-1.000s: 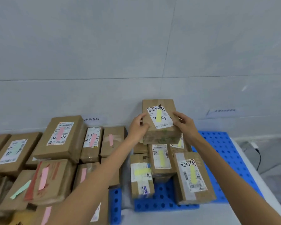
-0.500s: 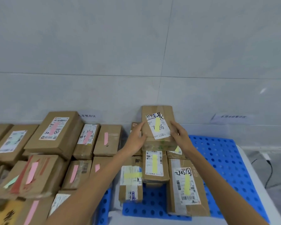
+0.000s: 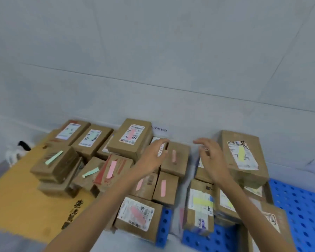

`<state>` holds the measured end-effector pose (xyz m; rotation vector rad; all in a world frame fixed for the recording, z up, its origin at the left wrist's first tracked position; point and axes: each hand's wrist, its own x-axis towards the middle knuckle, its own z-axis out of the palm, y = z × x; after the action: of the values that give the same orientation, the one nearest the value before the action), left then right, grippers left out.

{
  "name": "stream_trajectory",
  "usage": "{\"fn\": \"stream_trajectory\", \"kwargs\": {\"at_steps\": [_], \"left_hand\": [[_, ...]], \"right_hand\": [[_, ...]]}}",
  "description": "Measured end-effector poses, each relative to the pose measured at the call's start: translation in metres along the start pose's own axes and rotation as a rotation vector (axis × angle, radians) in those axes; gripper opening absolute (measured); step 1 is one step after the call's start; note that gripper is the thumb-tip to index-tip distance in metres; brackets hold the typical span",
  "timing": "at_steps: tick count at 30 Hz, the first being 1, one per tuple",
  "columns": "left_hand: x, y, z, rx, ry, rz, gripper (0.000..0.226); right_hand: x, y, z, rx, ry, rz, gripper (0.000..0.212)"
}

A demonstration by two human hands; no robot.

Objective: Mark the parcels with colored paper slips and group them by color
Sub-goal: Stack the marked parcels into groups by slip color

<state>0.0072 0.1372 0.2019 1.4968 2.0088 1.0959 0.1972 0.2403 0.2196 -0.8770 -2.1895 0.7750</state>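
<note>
A brown parcel with a yellow slip (image 3: pixel 243 157) sits on top of the yellow-marked stack at the right, on the blue perforated pallet (image 3: pixel 302 206). My right hand (image 3: pixel 210 159) hovers just left of it, fingers loosely spread and holding nothing. My left hand (image 3: pixel 154 155) hangs open above the pink-marked parcels (image 3: pixel 164 187) in the middle. More pink-slipped parcels include the tall one at the back (image 3: pixel 132 137) and a near one (image 3: pixel 138 214). Green-slipped parcels (image 3: pixel 55 159) lie at the left.
A grey tiled wall (image 3: pixel 153 60) stands right behind the parcels. An orange-yellow mat (image 3: pixel 16 200) with black characters lies under the left group. A small black and white object (image 3: pixel 18 150) sits at the far left edge.
Both hands have let go of the yellow-slipped parcel, which now rests on the stack, and moved left. The view has swung left, bringing the green group into sight.
</note>
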Motion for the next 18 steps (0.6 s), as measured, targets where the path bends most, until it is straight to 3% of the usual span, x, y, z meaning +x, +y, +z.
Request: {"fn": "stream_trajectory", "kwargs": {"at_steps": [5, 9, 14, 16, 18], "left_hand": [[-0.038, -0.067, -0.107, -0.005, 0.07, -0.064, 0.037], [-0.071, -0.133, -0.197, 0.07, 0.149, -0.113, 0.031], [-0.1, -0.247, -0.297, 0.143, 0.309, -0.339, 0.034], [-0.106, -0.29, -0.318, 0.141, 0.297, -0.453, 0.035], [-0.114, -0.316, -0.322, 0.063, 0.229, -0.619, 0.05]], "right_hand": [[0.008, -0.081, 0.098, 0.093, -0.111, -0.041, 0.025], [0.013, -0.154, 0.185, 0.249, -0.215, 0.032, 0.027], [0.024, -0.222, 0.327, 0.391, -0.409, 0.167, 0.026], [0.024, -0.236, 0.38, 0.415, -0.482, 0.286, 0.028], [0.021, -0.242, 0.426, 0.391, -0.572, 0.399, 0.031]]}}
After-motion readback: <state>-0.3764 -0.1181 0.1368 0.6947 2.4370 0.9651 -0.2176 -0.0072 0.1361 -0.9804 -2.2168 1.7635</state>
